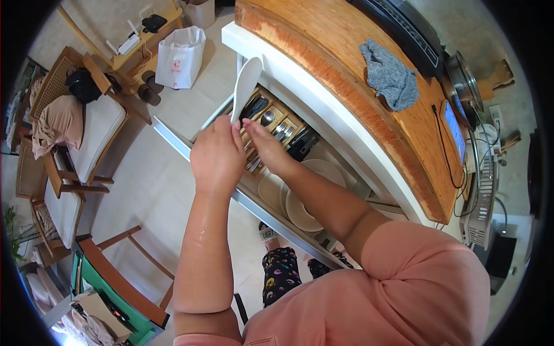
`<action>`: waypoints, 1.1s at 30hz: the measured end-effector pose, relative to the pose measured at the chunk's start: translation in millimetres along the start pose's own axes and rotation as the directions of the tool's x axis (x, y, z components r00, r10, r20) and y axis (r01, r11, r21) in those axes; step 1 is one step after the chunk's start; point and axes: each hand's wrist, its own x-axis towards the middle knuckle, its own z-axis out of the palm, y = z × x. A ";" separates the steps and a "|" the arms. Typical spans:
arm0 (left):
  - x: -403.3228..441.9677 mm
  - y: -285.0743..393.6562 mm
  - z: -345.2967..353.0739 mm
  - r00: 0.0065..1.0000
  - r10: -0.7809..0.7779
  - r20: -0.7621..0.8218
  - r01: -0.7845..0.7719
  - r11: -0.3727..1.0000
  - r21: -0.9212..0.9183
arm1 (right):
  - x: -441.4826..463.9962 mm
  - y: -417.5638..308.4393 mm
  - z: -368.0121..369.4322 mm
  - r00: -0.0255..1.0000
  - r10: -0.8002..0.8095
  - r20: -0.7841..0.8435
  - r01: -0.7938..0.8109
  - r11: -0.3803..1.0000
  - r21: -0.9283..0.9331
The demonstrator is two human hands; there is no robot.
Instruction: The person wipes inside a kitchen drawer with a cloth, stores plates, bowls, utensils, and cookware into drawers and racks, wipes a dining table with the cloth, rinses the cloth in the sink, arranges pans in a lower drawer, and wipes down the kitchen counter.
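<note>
On the bag (181, 53) beyond the held spoon (246, 82), red print (176, 64) seems unreadable.

1. Place: a home kitchen, open to a seating area.
2. Kitchen evidence: pulled-out drawer (254, 204) containing cutlery (267, 118) and pale round dishes (304, 210); wooden worktop (332, 37) bearing a black cooktop (412, 37); steel pot (460, 75); dish rack (480, 202).
3. Home evidence: cane-backed chair (56, 81) with cushioned seat, telephone (154, 23), slippers (149, 94) on the floor (135, 155).
</note>
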 end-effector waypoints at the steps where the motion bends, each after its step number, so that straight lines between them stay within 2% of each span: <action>1: 0.9 -0.6 0.9 1.000 0.008 0.030 -0.010 0.998 0.068 | -13.1 -19.6 7.4 1.000 0.011 0.008 -0.011 1.000 0.002; 2: 2.1 -1.6 1.0 0.996 0.004 0.093 -0.012 0.996 0.085 | -24.6 -35.4 12.2 0.991 0.079 0.109 -0.109 0.946 0.306; 3: 3.5 -0.6 -0.5 0.995 -0.010 0.097 0.001 0.996 0.086 | -30.7 -40.0 12.6 0.969 0.114 0.221 -0.223 0.792 0.568; 4: 4.0 0.4 -1.5 0.973 -0.029 0.231 -0.005 0.989 0.146 | -31.2 -36.7 11.6 0.927 0.077 0.366 -0.322 0.664 0.675; 5: 5.6 1.4 -2.1 0.932 -0.056 0.359 -0.020 0.979 0.202 | -32.0 -36.4 13.9 0.924 0.091 0.372 -0.335 0.661 0.672; 6: 10.8 6.7 -7.2 0.838 -0.157 0.523 0.015 0.964 0.266 | -34.2 -46.9 22.3 0.915 0.198 0.351 -0.389 0.667 0.635; 7: 12.1 7.6 -7.7 0.834 -0.169 0.525 0.026 0.963 0.268 | -34.4 -52.2 28.9 0.896 0.301 0.325 -0.442 0.668 0.599; 8: 12.7 6.7 -7.2 0.796 -0.165 0.582 -0.019 0.955 0.296 | -29.2 -39.7 24.6 0.897 0.353 0.264 -0.437 0.632 0.640; 9: 12.3 5.3 -6.6 0.753 -0.165 0.637 -0.063 0.945 0.319 | -21.8 -26.0 12.8 0.891 0.364 0.273 -0.451 0.629 0.633; 10: 11.6 5.1 -7.7 0.750 -0.178 0.637 -0.047 0.946 0.320 | -12.4 -11.0 -7.1 0.886 0.431 0.171 -0.456 0.741 0.493; 11: 10.7 6.2 -9.7 0.793 -0.147 0.592 -0.059 0.947 0.315 | -5.7 -6.0 -24.0 0.879 0.473 0.060 -0.464 0.821 0.331; 12: 9.8 5.2 -9.7 0.832 -0.115 0.543 -0.072 0.947 0.312 | -1.8 -11.9 -34.3 0.857 0.489 -0.165 -0.502 0.864 -0.044; 13: 9.0 3.0 -8.0 0.831 -0.127 0.542 -0.059 0.948 0.313 | 2.3 -19.5 -47.2 0.837 0.401 -0.371 -0.535 0.743 -0.403; 14: 8.9 0.9 -6.5 0.844 -0.109 0.525 -0.047 0.960 0.275 | 13.3 8.2 -85.2 0.907 0.096 -0.409 -0.367 0.657 -0.659; 15: 8.7 -0.7 -4.9 0.856 -0.090 0.508 -0.037 0.971 0.236 | 26.3 45.1 -126.2 0.915 -0.214 -0.343 -0.213 0.465 -0.859; 16: 10.1 0.3 -8.2 0.832 -0.107 0.544 -0.025 0.973 0.231 | 36.4 55.9 -149.7 0.918 -0.210 -0.338 -0.212 0.462 -0.862; 18: 9.3 0.0 -7.2 0.840 -0.107 0.532 -0.016 0.975 0.220 | 56.9 68.8 -180.1 0.856 -0.211 -0.473 -0.413 0.272 -0.869; 19: 8.9 -0.3 -6.5 0.847 -0.101 0.521 -0.014 0.977 0.212 | 64.8 68.0 -185.6 0.829 -0.190 -0.526 -0.484 0.229 -0.845; 22: 8.8 0.0 -6.2 0.851 -0.093 0.517 -0.014 0.980 0.200 | 88.1 65.0 -193.3 0.814 -0.113 -0.570 -0.540 0.217 -0.813; 29: 7.9 -3.6 -3.2 0.851 -0.059 0.521 -0.039 0.984 0.175 | 106.9 63.8 -168.8 0.844 0.028 -0.536 -0.527 0.227 -0.819; 30: 8.1 -3.4 -3.0 0.854 -0.078 0.515 -0.016 0.984 0.176 | 98.5 61.1 -156.0 0.858 0.012 -0.513 -0.500 0.241 -0.832; 31: 9.7 -2.3 -3.1 0.858 -0.093 0.506 0.004 0.985 0.174 | 83.6 56.5 -137.7 0.892 -0.101 -0.440 -0.406 0.251 -0.879; 32: 11.1 -1.2 -3.5 0.860 -0.079 0.504 -0.006 0.986 0.164 | 60.7 56.5 -109.5 0.890 -0.407 -0.204 -0.123 0.217 -0.968; 33: 11.5 -0.4 -4.1 0.856 -0.106 0.506 0.018 0.984 0.176 | 56.8 67.0 -91.3 0.869 -0.492 0.038 -0.005 -0.086 -0.996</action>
